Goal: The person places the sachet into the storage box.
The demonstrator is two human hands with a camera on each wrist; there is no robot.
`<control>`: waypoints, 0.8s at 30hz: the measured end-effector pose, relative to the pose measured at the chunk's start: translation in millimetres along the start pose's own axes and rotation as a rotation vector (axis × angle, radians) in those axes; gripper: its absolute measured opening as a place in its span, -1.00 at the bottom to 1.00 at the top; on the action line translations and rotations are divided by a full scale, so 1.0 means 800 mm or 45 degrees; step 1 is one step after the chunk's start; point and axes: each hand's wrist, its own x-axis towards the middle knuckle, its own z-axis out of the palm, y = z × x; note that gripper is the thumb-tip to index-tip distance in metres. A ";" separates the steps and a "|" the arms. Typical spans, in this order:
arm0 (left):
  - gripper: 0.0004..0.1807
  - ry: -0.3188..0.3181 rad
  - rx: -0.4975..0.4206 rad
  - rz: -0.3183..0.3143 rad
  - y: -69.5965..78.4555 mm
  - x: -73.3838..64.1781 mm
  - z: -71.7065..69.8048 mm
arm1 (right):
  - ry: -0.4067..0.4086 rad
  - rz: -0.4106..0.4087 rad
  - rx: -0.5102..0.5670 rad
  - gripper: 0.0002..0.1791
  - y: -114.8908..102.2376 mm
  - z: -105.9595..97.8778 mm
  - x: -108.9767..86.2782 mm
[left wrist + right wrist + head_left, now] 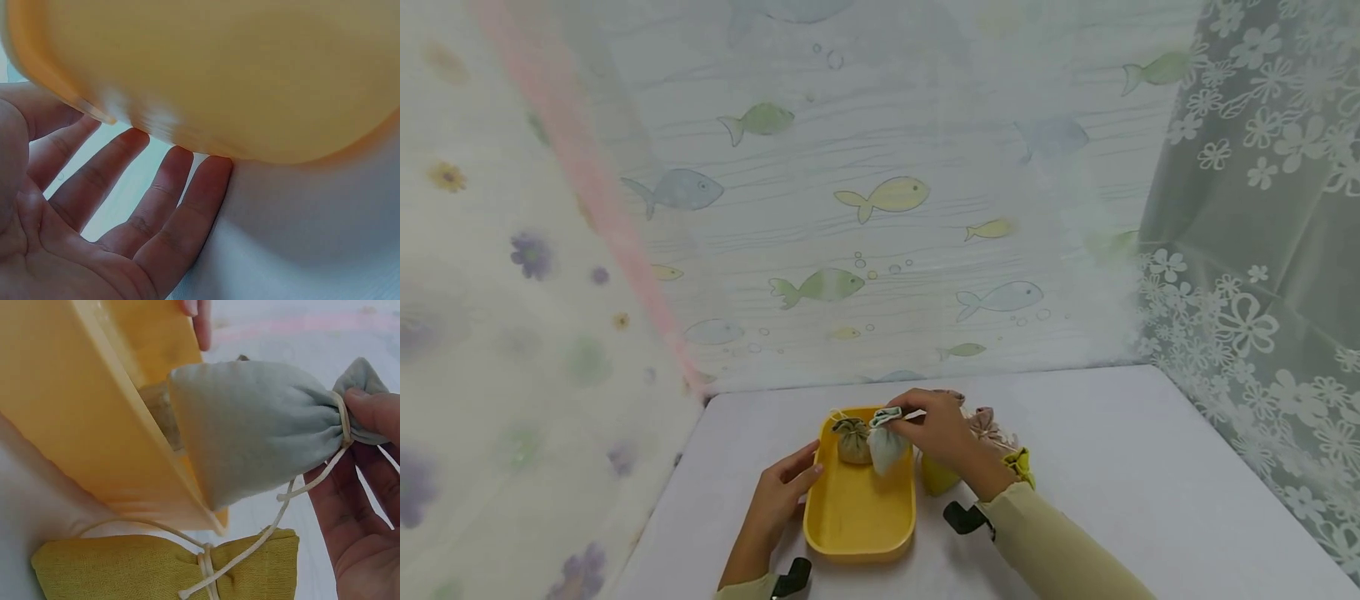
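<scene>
A yellow plastic tray (859, 553) stands on the white table. My left hand (775, 493) holds its left side, with the thumb at the rim and fingertips against the outer wall in the left wrist view. My right hand (942, 427) pinches the gathered neck of a pale grey-blue drawstring pouch (250, 425). The pouch hangs at the tray's far right part, overlapping the rim in the right wrist view. Inside the tray, beside it, sits an olive-brown pouch (853, 446). A mustard-yellow pouch (125, 569) lies outside the tray, below the right hand.
Right of the tray, partly hidden by my right hand and forearm, are more pouches, including a pinkish-brown one (985, 423) and a yellow gathered top (1020, 465). A fish-print curtain (887, 250) closes off the back; patterned sheets hang at both sides.
</scene>
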 end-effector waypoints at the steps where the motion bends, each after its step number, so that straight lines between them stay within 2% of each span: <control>1: -0.40 -0.003 0.000 0.001 0.000 0.000 0.000 | -0.003 0.008 0.000 -0.82 0.000 0.001 0.000; 24: -0.41 0.002 0.015 0.010 0.003 -0.003 0.001 | -0.067 0.129 -0.097 -0.85 0.018 0.001 0.011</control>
